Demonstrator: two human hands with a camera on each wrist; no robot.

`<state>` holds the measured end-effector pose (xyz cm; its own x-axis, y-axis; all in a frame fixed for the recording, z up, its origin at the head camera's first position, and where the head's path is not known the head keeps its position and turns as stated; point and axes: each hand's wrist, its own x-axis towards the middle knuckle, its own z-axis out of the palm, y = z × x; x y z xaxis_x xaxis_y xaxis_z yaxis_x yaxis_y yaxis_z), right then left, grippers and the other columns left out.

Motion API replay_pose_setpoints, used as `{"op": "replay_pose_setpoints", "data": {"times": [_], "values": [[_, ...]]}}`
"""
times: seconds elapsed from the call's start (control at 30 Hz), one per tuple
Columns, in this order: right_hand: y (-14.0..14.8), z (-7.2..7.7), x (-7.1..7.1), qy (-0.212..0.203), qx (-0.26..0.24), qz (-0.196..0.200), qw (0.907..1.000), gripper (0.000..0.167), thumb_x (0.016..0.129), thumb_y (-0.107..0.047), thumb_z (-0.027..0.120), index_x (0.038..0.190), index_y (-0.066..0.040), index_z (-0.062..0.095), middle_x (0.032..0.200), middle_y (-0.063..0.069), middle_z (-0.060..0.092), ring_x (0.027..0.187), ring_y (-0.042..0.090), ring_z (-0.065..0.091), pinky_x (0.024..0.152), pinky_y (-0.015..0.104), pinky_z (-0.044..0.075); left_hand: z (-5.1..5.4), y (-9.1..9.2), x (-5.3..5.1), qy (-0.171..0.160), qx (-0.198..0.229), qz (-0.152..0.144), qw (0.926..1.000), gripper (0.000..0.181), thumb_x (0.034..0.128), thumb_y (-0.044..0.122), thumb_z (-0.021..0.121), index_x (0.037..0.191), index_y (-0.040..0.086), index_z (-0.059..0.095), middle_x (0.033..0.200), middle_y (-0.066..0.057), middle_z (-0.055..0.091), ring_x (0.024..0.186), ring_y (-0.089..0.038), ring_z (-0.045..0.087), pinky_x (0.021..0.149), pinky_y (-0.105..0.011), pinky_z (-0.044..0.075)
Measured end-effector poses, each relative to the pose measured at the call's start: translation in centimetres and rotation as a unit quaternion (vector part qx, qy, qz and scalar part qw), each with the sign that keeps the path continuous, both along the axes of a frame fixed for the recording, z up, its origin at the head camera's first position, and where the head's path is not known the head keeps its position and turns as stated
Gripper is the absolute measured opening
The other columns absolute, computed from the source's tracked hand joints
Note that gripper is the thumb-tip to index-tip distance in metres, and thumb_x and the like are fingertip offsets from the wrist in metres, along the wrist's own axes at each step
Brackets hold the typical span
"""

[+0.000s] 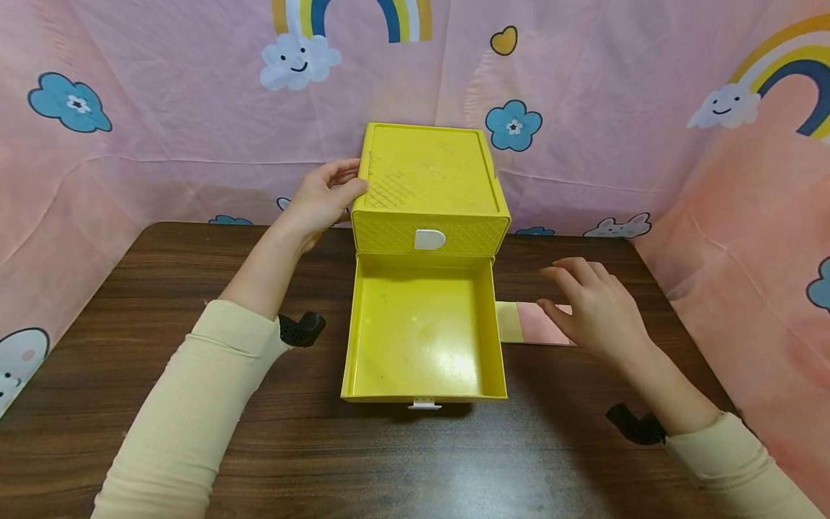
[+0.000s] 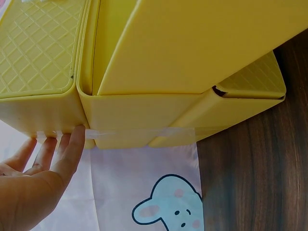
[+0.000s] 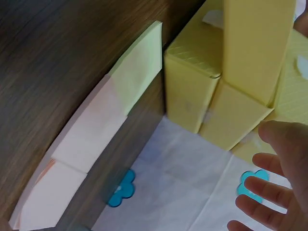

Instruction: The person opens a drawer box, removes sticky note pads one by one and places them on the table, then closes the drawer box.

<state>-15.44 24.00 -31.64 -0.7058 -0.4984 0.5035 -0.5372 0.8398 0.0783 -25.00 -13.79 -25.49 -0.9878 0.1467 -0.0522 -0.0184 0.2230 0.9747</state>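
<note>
near edge: two ribbed pale sleeves, left [image 1: 194,389] and right [image 1: 739,465], come in from the lower corners. dark wood-grain table [image 1: 311,440] runs between them, its surface stretching from the lower frame up to the drawer front; margins of wood also lie along both sides, with more room to the left.

next: middle drawer [image 1: 421,324], yellow plastic, standing far out over the table, white pull tab [image 1: 424,406] at its front lip. smooth inner floor visible from wall to wall, glare at the right front corner, a few small dark specks.

right of the drawer: right hand [image 1: 599,306], held in the air, fingers spread and loosely bent, thumb apart, nothing gripped. a gap separates it from the drawer wall. below and beyond it, pastel paper strip [image 1: 538,328], yellow-green and pink sections, on the table just beside the cabinet.

farther: three-tier yellow drawer cabinet [image 1: 431,169], at mid-table toward the back edge. top drawer [image 1: 385,234] closed, lattice front, its contents hidden. left hand [image 1: 318,202] touches the cabinet's upper left side, fingers extended, slightly spread. clear tape [image 2: 139,133] crosses that side.

farthest: pink printed cloth [image 1: 194,94] behind the table.
</note>
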Motion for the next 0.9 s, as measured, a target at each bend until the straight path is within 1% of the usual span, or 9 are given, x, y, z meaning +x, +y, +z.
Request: {"op": "replay_pose_setpoints", "data": {"times": [0.23, 0.47, 0.67, 0.8, 0.83, 0.9], "values": [[-1.4, 0.9, 1.0, 0.012, 0.002, 0.03, 0.9995, 0.046, 0.072, -0.025, 0.073, 0.111, -0.006, 0.061, 0.111, 0.014, 0.057, 0.089, 0.035, 0.055, 0.069, 0.045, 0.05, 0.0, 0.0, 0.0, 0.003, -0.001, 0.0, 1.0, 0.055, 0.0921, 0.027, 0.052, 0.143, 0.016, 0.033, 0.141, -0.006, 0.036, 0.119, -0.019, 0.044, 0.091, -0.035, 0.047], [-2.8, 1.8, 2.2, 0.004, 0.0, 0.048, 0.9988, 0.05, 0.071, -0.026, 0.075, 0.115, -0.006, 0.061, 0.117, 0.014, 0.056, 0.096, 0.035, 0.054, 0.078, 0.047, 0.049, 0.0, 0.0, 0.0, 0.002, -0.006, 0.003, 1.0, 0.056, 0.0919, 0.028, 0.052, 0.143, 0.017, 0.033, 0.141, -0.005, 0.036, 0.119, -0.019, 0.044, 0.091, -0.035, 0.047], [-4.0, 2.3, 3.1, 0.01, -0.003, 0.076, 0.9971, 0.05, 0.072, -0.024, 0.073, 0.117, -0.006, 0.06, 0.119, 0.013, 0.056, 0.1, 0.033, 0.054, 0.081, 0.046, 0.049, 0.0, 0.0, 0.0, 0.001, -0.009, 0.003, 1.0, 0.055, 0.092, 0.028, 0.052, 0.143, 0.017, 0.033, 0.141, -0.006, 0.036, 0.12, -0.018, 0.043, 0.092, -0.035, 0.047], [-4.8, 2.6, 3.7, 0.017, -0.006, 0.093, 0.9955, 0.051, 0.072, -0.025, 0.074, 0.118, -0.007, 0.06, 0.118, 0.012, 0.057, 0.1, 0.032, 0.055, 0.079, 0.045, 0.05, 0.1, 0.0, 0.1, 0.0, -0.008, 0.003, 1.0, 0.055, 0.0921, 0.028, 0.052, 0.143, 0.017, 0.033, 0.141, -0.005, 0.036, 0.12, -0.018, 0.043, 0.091, -0.035, 0.047], [-5.0, 2.6, 3.9, 0.018, -0.005, 0.095, 0.9953, 0.052, 0.072, -0.025, 0.073, 0.119, -0.008, 0.06, 0.119, 0.011, 0.057, 0.1, 0.031, 0.056, 0.077, 0.045, 0.05, 0.1, 0.0, 0.0, 0.0, -0.008, 0.002, 1.0, 0.055, 0.0921, 0.028, 0.052, 0.143, 0.017, 0.034, 0.141, -0.005, 0.036, 0.12, -0.018, 0.043, 0.091, -0.035, 0.048], [-5.4, 2.8, 4.3, 0.021, 0.001, 0.094, 0.9954, 0.053, 0.072, -0.026, 0.073, 0.12, -0.009, 0.059, 0.118, 0.01, 0.058, 0.099, 0.03, 0.057, 0.069, 0.043, 0.052, 0.1, 0.0, 0.1, -0.001, -0.008, 0.003, 1.0, 0.055, 0.0921, 0.028, 0.052, 0.143, 0.017, 0.034, 0.141, -0.005, 0.036, 0.12, -0.018, 0.044, 0.09, -0.035, 0.048]]}}
